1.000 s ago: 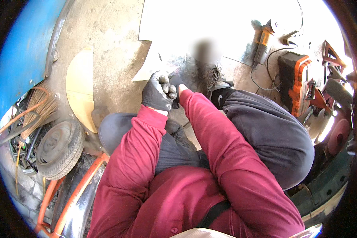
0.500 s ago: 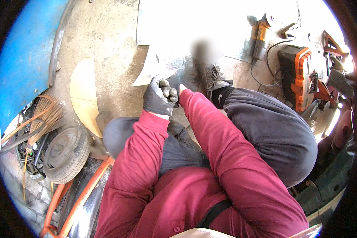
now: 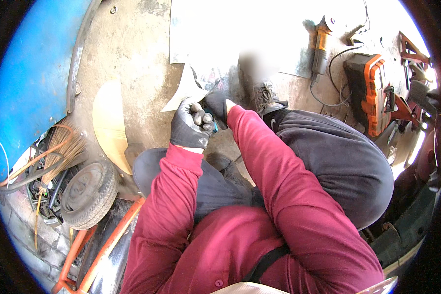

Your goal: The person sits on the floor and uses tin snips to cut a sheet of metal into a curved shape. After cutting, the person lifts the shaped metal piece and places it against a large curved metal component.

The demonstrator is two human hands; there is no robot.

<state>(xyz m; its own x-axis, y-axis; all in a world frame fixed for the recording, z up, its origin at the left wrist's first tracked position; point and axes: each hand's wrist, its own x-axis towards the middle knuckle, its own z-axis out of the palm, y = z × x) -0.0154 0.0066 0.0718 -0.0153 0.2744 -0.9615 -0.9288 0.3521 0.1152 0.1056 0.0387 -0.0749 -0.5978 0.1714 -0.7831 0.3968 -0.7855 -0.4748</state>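
Observation:
My left hand (image 3: pixel 190 125), in a dark glove with greyish fingertips, is closed with its fingers curled toward me. A small blue bit (image 3: pixel 216 127) shows beside those fingertips; what it belongs to is hidden. Touching or just beyond the left thumb is a pale, curved, pointed piece of sheet (image 3: pixel 182 92). My right hand (image 3: pixel 216 104), also dark-gloved, lies close beside the left at the sheet's near edge. Its fingers point away and are mostly hidden. Beyond both hands the larger pale sheet (image 3: pixel 181 34) is washed out by glare.
A cut piece of cardboard (image 3: pixel 109 122) lies on the floor to the left, near a small wheel (image 3: pixel 89 193) and a straw broom (image 3: pixel 66 144). An orange-black angle grinder (image 3: pixel 321 46) with its cord and a toolbox (image 3: pixel 372 95) stand at the right. A blue panel (image 3: pixel 39 68) borders the left.
Both hands have shifted slightly apart, the left one down and leftward. The blue bit beside the left fingers has come into sight. The view has moved a little.

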